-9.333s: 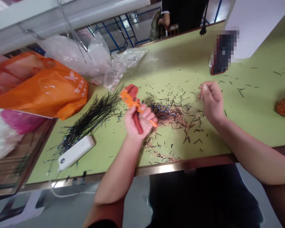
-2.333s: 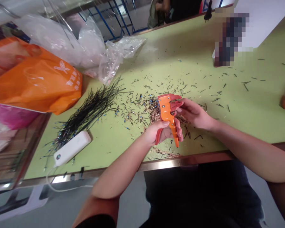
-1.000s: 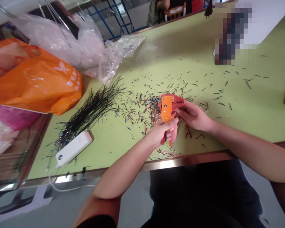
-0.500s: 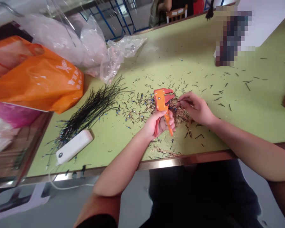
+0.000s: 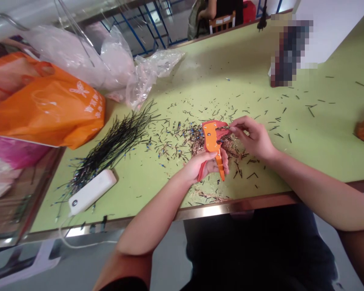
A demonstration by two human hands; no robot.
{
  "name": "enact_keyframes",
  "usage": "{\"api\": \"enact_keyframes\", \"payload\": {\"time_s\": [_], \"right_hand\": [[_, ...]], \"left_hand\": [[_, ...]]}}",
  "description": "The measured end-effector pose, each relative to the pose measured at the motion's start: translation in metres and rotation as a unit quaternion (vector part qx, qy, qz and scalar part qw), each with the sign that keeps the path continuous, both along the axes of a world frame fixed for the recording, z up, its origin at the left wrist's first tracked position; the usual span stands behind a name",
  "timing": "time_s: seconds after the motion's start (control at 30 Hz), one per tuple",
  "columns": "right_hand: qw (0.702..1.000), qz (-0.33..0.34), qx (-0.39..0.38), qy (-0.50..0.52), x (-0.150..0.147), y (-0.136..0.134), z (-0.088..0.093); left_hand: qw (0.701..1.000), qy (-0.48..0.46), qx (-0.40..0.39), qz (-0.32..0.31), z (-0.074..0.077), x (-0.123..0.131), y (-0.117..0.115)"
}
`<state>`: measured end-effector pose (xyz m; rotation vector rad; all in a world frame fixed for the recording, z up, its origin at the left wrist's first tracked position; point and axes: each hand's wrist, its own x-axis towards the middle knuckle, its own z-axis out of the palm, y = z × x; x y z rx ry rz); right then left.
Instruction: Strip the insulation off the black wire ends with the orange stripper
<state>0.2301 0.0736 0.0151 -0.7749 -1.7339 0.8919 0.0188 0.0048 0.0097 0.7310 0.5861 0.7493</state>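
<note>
My left hand point(image 5: 206, 165) is wrapped round the handles of an orange and red wire stripper point(image 5: 211, 137), which stands upright over the table with its jaws to the right. Beside the jaws, my right hand point(image 5: 252, 135) pinches a thin dark wire point(image 5: 223, 128) between thumb and finger. The wire's end reaches the jaws; most of it is hidden by the fingers. Beneath the tool lies a heap of wire scraps point(image 5: 197, 146), coppery and black with some blue bits. A bundle of long black wires point(image 5: 109, 147) lies to the left.
A white power bank point(image 5: 92, 192) with a cable lies by the near left edge of the green table point(image 5: 157, 194). An orange bag point(image 5: 57, 105) and clear plastic bags point(image 5: 118, 60) fill the back left. A white box point(image 5: 330, 32) stands back right. Another person point(image 5: 212, 12) sits beyond.
The stripper's jaws have come closer together, and the wire in my right hand now reaches them. My left hand has moved slightly right and nearer to me. The view has shifted a little.
</note>
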Motion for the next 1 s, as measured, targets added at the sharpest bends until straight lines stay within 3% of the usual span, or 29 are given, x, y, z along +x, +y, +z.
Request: {"api": "enact_keyframes", "payload": {"time_s": [0.4,0.73,1.0], "right_hand": [[0.998,0.049,-0.041,0.029,0.003,0.002,0.0],[0.988,0.135,-0.067,0.043,0.007,0.008,0.006],[0.989,0.121,-0.079,0.034,0.007,0.007,0.003]], "left_hand": [[0.999,0.037,0.013,0.02,0.002,0.002,-0.005],[0.997,0.072,0.034,0.002,0.006,0.003,-0.007],[0.994,0.091,0.045,0.041,0.008,0.016,-0.01]]}}
